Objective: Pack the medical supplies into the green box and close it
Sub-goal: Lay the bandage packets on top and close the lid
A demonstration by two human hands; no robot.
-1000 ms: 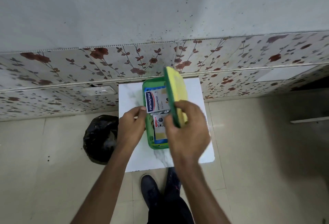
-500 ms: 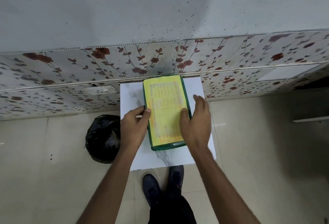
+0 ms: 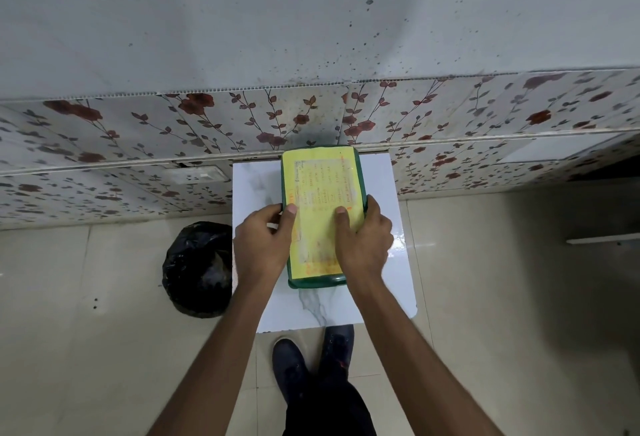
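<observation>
The green box [image 3: 317, 282] lies on the white marble-patterned table [image 3: 381, 234], its lid down. A yellow printed label [image 3: 322, 193] covers the lid. My left hand [image 3: 265, 240] grips the box's left edge, thumb resting on the lid. My right hand [image 3: 365, 238] grips the right edge, thumb also pressed on the lid. The medical supplies are hidden under the closed lid.
A black plastic bag [image 3: 199, 269] sits on the floor left of the table. A floral-tiled wall [image 3: 173, 130] rises just behind the table, with a switch plate [image 3: 195, 176]. My dark shoes [image 3: 311, 359] stand at the table's near edge on beige floor tiles.
A second ago my right hand held the lid upright over the open box with plaster packets showing. The lid has swung down flat, and both hands now clasp the box's sides.
</observation>
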